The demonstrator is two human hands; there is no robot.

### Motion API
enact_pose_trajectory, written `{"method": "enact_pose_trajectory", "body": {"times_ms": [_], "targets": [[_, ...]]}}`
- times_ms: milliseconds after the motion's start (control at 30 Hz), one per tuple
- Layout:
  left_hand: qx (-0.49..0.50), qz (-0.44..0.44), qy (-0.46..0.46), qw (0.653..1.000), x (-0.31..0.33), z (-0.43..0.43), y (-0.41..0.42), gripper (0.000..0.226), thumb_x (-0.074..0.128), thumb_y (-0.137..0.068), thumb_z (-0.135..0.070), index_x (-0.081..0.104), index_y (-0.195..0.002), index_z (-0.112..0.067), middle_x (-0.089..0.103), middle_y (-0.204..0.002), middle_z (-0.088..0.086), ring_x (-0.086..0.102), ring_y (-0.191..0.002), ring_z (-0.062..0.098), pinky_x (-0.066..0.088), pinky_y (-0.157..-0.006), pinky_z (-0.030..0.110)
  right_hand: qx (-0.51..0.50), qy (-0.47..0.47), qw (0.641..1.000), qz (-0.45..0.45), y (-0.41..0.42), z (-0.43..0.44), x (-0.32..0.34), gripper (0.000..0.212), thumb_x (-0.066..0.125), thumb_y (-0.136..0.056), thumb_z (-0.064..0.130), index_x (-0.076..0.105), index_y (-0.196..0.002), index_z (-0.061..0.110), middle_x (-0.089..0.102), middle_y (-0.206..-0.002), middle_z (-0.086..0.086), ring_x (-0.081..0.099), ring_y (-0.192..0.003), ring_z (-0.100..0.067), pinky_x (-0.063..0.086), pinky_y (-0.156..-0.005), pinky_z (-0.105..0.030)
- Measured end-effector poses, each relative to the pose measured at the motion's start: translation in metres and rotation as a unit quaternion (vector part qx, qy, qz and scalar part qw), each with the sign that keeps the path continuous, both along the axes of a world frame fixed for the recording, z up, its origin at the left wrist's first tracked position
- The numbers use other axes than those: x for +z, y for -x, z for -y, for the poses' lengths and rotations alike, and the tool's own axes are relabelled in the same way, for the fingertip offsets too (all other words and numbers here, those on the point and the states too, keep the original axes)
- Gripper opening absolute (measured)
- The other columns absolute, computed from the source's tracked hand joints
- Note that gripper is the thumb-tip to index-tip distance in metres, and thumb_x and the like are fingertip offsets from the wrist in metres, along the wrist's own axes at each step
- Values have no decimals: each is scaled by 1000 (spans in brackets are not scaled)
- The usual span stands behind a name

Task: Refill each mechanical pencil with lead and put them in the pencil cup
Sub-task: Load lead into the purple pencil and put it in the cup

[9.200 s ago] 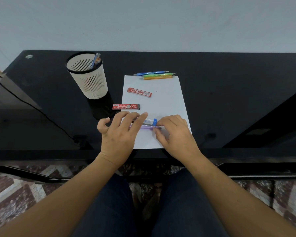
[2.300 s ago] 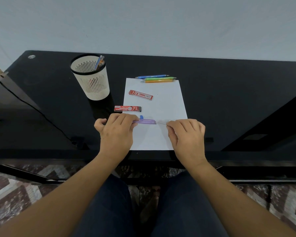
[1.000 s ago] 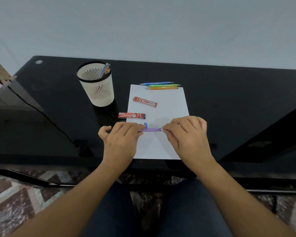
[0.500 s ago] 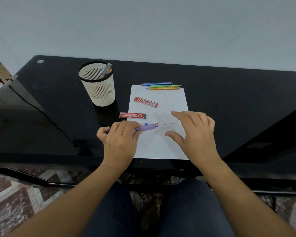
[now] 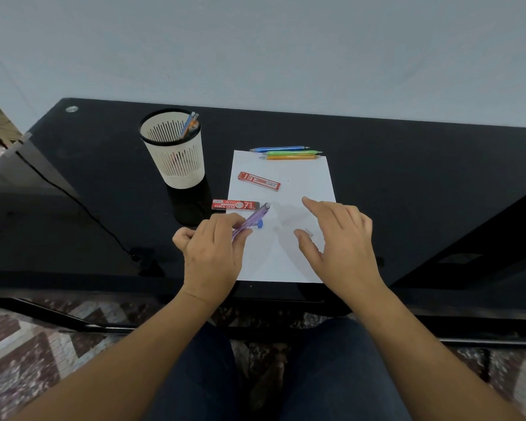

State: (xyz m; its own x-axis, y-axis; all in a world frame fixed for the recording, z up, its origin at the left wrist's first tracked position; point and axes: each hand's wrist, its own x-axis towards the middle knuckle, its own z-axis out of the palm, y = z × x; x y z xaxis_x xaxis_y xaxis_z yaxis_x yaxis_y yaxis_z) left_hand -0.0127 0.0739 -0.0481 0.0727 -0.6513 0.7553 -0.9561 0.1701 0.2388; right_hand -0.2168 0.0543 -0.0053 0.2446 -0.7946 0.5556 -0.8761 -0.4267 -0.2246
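Note:
My left hand (image 5: 211,253) grips a purple mechanical pencil (image 5: 252,220) that tilts up and to the right over the white paper sheet (image 5: 298,174). A small blue cap (image 5: 259,224) lies on the sheet just under the pencil. My right hand (image 5: 339,238) hovers above the sheet with spread, relaxed fingers and holds nothing. Two red lead cases lie nearby: one (image 5: 258,181) on the sheet, one (image 5: 235,204) at its left edge. Blue (image 5: 278,149), green (image 5: 292,152) and orange (image 5: 290,157) pencils lie at the sheet's far edge. The white slotted pencil cup (image 5: 176,156) holds pencils.
The black glossy table (image 5: 407,177) ends at a grey wall behind. A black cable (image 5: 73,199) runs across the left part of the table. My knees and a patterned floor show below the near edge.
My left hand has swung the purple pencil's free end up toward the far left. The thin lead sticking out of it is no longer visible. My right hand has moved slightly away and stays open.

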Motion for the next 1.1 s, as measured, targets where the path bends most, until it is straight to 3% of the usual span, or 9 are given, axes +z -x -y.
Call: {"method": "enact_pose_trajectory", "body": {"times_ms": [300,600,900,1100], "targets": [[29,51,26,998,-1,2,-1,11,59,-96,-23,70,-97,-23,68,-100,-9,60,-92,13,25,-80,40,6,5,999,-44,10,2,-10,24,63,-85,30,67,-108,23,63,-106,5,54,-98,-19,33,-87,-35],[1,37,-20,999,-1,2,-2,11,65,-91,-18,69,-99,-24,68,-101,-8,60,-96,15,25,-86,41,-29,-54,995,-83,14,10,-22,4,70,-81,20,71,-84,23,63,-85,7,54,-84,-21,32,-80,-35],[-2,39,-26,999,-1,2,-2,12,68,-89,-18,70,-99,-23,68,-100,-8,60,-96,15,25,-87,41,-56,-50,990,-119,9,19,-25,9,72,-79,12,69,-75,20,58,-78,3,51,-76,-21,24,-78,-33],[-5,40,-32,999,1,1,-2,12,68,-88,-18,70,-99,-23,68,-101,-7,59,-96,16,25,-87,41,-59,-65,980,-180,1,20,-23,14,72,-72,1,63,-72,12,51,-72,-3,48,-71,-24,39,-71,-40]]}}
